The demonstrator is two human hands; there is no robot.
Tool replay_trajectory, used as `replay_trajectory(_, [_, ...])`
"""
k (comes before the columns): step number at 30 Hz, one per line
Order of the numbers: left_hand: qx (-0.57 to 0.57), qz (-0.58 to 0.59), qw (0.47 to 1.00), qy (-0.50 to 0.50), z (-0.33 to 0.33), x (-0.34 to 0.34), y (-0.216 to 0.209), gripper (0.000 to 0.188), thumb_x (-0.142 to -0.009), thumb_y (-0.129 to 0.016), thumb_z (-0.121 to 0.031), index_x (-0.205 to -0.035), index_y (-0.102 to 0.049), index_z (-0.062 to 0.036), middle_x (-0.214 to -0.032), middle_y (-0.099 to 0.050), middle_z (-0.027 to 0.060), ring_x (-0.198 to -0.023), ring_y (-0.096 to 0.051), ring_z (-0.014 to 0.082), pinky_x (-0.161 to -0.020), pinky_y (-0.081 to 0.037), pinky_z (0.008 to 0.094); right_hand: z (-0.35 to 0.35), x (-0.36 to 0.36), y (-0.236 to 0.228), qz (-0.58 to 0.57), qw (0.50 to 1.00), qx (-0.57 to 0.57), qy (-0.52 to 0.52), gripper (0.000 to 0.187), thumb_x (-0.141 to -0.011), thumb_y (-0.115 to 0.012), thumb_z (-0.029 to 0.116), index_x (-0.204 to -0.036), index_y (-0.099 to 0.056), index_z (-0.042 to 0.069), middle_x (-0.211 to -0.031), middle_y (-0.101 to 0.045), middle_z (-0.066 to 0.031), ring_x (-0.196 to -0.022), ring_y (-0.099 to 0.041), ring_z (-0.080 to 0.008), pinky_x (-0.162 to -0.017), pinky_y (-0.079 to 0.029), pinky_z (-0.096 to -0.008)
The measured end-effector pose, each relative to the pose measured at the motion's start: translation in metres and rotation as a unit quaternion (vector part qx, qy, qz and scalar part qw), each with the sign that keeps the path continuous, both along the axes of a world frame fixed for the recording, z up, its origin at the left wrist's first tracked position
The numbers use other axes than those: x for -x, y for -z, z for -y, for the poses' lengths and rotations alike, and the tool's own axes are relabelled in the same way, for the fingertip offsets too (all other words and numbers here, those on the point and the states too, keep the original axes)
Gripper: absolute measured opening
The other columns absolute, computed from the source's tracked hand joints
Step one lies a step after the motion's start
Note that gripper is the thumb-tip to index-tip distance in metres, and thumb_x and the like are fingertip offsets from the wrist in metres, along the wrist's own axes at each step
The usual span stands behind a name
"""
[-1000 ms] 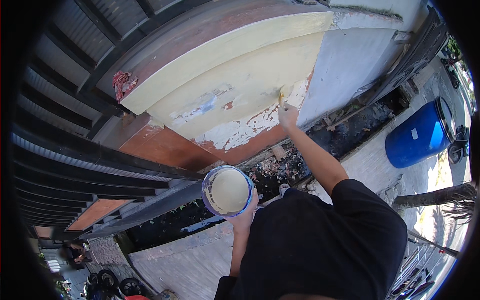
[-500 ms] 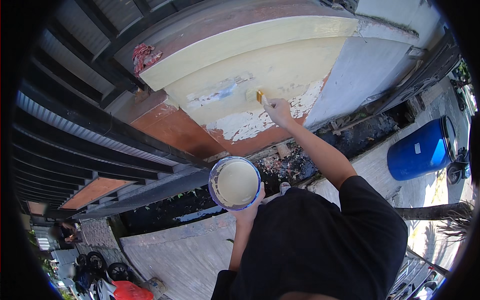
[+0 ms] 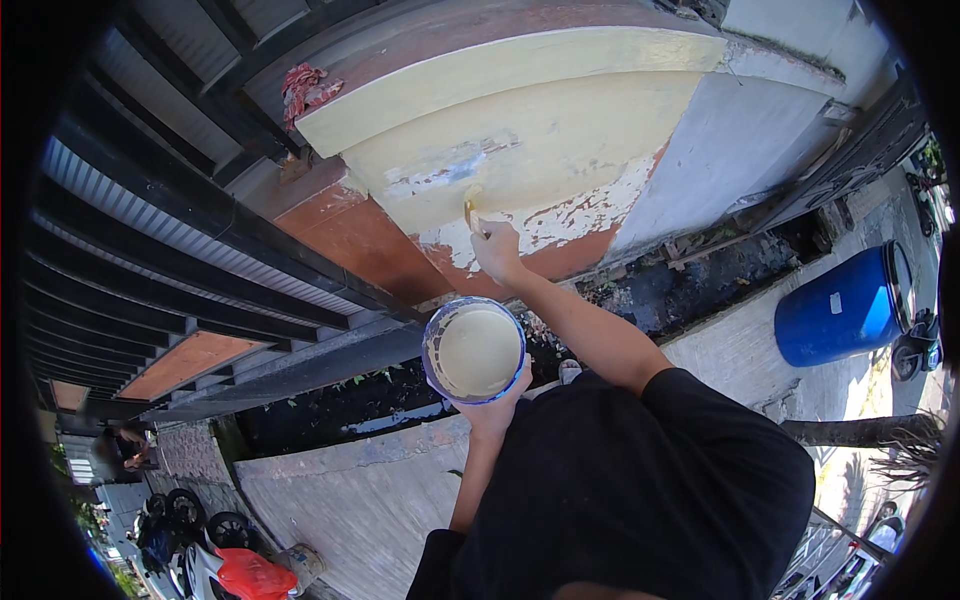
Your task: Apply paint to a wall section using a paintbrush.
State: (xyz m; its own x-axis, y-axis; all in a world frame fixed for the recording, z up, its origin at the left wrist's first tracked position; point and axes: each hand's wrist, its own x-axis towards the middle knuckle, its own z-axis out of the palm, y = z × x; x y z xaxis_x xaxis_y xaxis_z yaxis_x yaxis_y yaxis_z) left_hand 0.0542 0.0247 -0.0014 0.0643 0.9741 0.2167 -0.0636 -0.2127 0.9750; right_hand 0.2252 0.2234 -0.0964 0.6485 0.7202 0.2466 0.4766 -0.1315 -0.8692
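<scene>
My right hand (image 3: pixel 497 250) grips the pale handle of a paintbrush (image 3: pixel 471 214), whose bristles touch the wall (image 3: pixel 560 130). Cream paint covers the upper part of this wall, while flaking white patches and bare orange-brown show lower down. A bluish-white unevenly coated patch (image 3: pixel 452 172) lies just above the brush. Close to my body, my left hand (image 3: pixel 497 405) is wrapped round the side of a paint bucket (image 3: pixel 474 350). Pale cream paint fills part of it, and smears coat its inner wall and blue-purple rim.
A dark drainage ditch (image 3: pixel 340 410) runs between the wall and the concrete pavement (image 3: pixel 370 490). Black metal fencing (image 3: pixel 200 240) stands left. A crumpled red cloth (image 3: pixel 308 90) lies on the ledge. A blue drum (image 3: pixel 835 310) is at right; motorbikes (image 3: pixel 190 530) and a distant person (image 3: pixel 128 448) are lower left.
My right hand has moved the brush left and down along the wall, below the bluish patch. My left hand still holds the bucket, slightly higher in view.
</scene>
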Motion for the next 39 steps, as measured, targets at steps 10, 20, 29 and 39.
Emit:
replay_trajectory(10, [0.023,-0.036,0.999,-0.005,0.004,0.027,0.053,0.125,-0.061,-0.100,-0.011,-0.156,-0.019,-0.0071,-0.155,-0.040,0.0171,-0.141,-0.047,0.0298,-0.118,-0.039,0.0478,0.051,-0.188,-0.006,-0.020,0.999,0.028,-0.007,0.021,-0.089,-0.072,0.017,-0.096,-0.079,-0.001,-0.060,-0.061,-0.0025,-0.055,-0.052,-0.0076,-0.051,-0.042,-0.0321])
replay_trajectory(20, [0.044,-0.022,0.999,0.001,0.004,0.022,0.021,0.121,-0.064,-0.098,-0.007,-0.157,-0.021,-0.0074,-0.153,-0.044,0.0170,-0.138,-0.051,0.0289,-0.117,-0.042,0.0470,0.032,-0.079,-0.047,-0.031,0.986,0.011,-0.161,0.034,-0.090,-0.072,0.023,-0.115,-0.078,0.001,-0.069,-0.069,-0.0069,-0.061,-0.060,-0.0115,-0.057,-0.048,-0.0332])
replay_trajectory(29, [0.023,-0.038,0.999,-0.018,0.008,0.036,0.043,0.124,-0.062,-0.099,-0.007,-0.158,-0.020,-0.0090,-0.152,-0.045,0.0161,-0.138,-0.052,0.0287,-0.116,-0.043,0.0464,0.055,-0.200,-0.023,-0.060,0.991,0.039,0.116,0.028,-0.087,-0.069,0.018,-0.104,-0.081,0.000,-0.067,-0.071,-0.0163,-0.058,-0.065,-0.0192,-0.058,-0.050,-0.0402])
replay_trajectory(39, [0.036,-0.045,0.998,-0.031,0.010,0.037,0.016,0.115,-0.066,-0.097,-0.006,-0.157,-0.027,-0.0061,-0.151,-0.048,0.0147,-0.136,-0.053,0.0264,-0.115,-0.044,0.0437,-0.008,-0.030,-0.011,-0.053,0.996,-0.041,0.052,0.021,-0.081,-0.062,0.009,-0.090,-0.072,-0.007,-0.070,-0.064,-0.0274,-0.063,-0.065,-0.0403,-0.063,-0.050,-0.0470])
